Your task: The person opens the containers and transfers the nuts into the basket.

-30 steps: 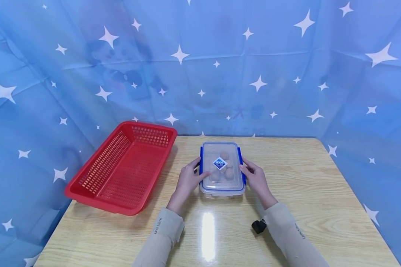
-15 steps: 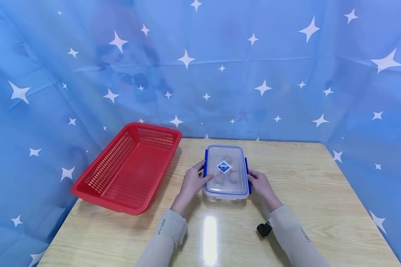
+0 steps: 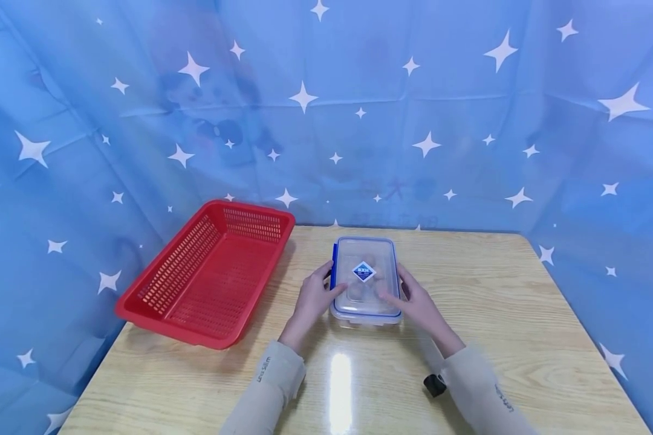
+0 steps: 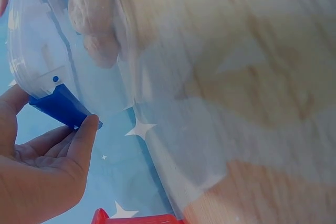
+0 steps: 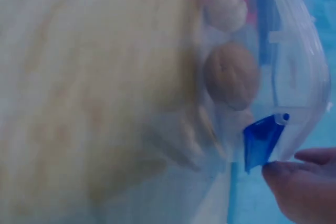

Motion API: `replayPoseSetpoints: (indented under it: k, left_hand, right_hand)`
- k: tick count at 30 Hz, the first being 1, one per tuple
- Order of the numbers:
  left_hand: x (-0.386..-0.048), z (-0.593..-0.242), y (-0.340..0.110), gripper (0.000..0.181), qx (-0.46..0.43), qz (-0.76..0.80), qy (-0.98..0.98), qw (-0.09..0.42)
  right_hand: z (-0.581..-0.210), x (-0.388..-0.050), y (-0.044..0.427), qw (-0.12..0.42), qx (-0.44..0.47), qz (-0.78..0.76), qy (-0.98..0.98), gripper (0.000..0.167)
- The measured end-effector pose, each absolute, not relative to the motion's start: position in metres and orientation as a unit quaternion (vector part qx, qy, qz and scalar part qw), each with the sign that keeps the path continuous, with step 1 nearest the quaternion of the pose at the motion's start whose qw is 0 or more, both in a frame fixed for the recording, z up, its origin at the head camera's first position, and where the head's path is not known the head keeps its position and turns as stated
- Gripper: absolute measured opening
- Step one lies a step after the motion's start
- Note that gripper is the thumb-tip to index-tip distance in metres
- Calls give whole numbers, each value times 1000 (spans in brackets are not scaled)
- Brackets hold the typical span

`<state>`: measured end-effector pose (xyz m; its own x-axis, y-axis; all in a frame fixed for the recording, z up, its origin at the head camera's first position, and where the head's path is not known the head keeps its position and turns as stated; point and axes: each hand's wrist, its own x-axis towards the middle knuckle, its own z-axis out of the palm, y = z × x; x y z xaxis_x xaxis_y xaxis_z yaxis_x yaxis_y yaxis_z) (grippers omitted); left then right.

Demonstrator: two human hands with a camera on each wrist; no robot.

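Note:
A clear plastic food container (image 3: 366, 272) with a blue-edged lid sits on the table, several round brown things that look like walnuts (image 4: 92, 9) showing through its walls. My left hand (image 3: 312, 299) grips its left side, thumb on the lid; in the left wrist view, fingers touch the blue side latch (image 4: 63, 106), which slants away from the wall. On the opposite side, my right hand (image 3: 419, 305) lays its thumb on the lid with fingers down the edge. In the right wrist view, a fingertip touches the tip of the other blue latch (image 5: 262, 142), also slanting outward.
A red plastic basket (image 3: 212, 284) with slotted walls stands left of the container, with nothing seen inside. A blue curtain (image 3: 359, 121) with white stars hangs behind the wooden table (image 3: 500, 302). A small black device (image 3: 434, 385) is at my right wrist.
My right thumb has moved from the container's right edge onto its lid, and the right latch no longer shows sticking out in the head view. My left hand keeps its hold.

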<state>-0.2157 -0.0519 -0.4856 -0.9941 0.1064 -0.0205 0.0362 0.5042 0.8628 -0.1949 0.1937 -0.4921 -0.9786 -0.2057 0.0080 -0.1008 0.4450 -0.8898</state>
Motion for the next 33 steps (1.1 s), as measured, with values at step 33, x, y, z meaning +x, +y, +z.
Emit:
replayPoseSetpoints:
  k: [33]
  left_hand:
    - [-224, -495, -65, 63, -10, 606, 791, 84]
  right_hand:
    - [-507, -187, 191, 55, -151, -515, 842, 128]
